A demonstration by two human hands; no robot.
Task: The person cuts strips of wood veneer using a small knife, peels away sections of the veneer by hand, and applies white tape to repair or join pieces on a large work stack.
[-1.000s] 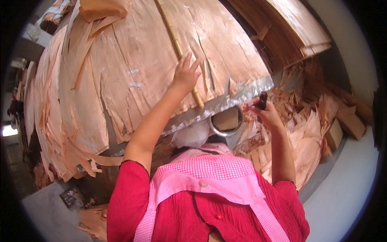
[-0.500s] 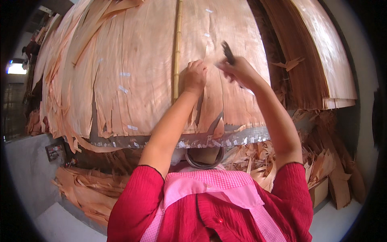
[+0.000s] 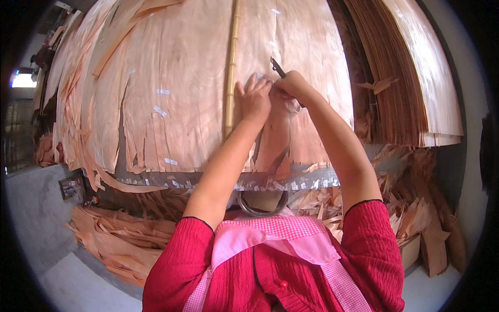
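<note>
A wide sheet of pale wood veneer lies in front of me, with splits and ragged strips along its near edge. My left hand rests on it with fingers spread, just right of a bamboo stick. Closed around a slim dark tool is my right hand, close beside the left fingertips. The tool's narrow tip points away from me; its exact kind is not clear. A small pale tape piece shows near the left fingertips. Other short tape pieces stick to the veneer.
A tall stack of veneer sheets stands at the right. Below the grey table edge, dotted with tape bits, lie heaps of veneer scraps. A round-rimmed container sits between the table and my apron. Loose strips hang at the left.
My left hand's fingers have spread flatter on the veneer. The right hand has moved left and closer to it, and the tool now tilts further left.
</note>
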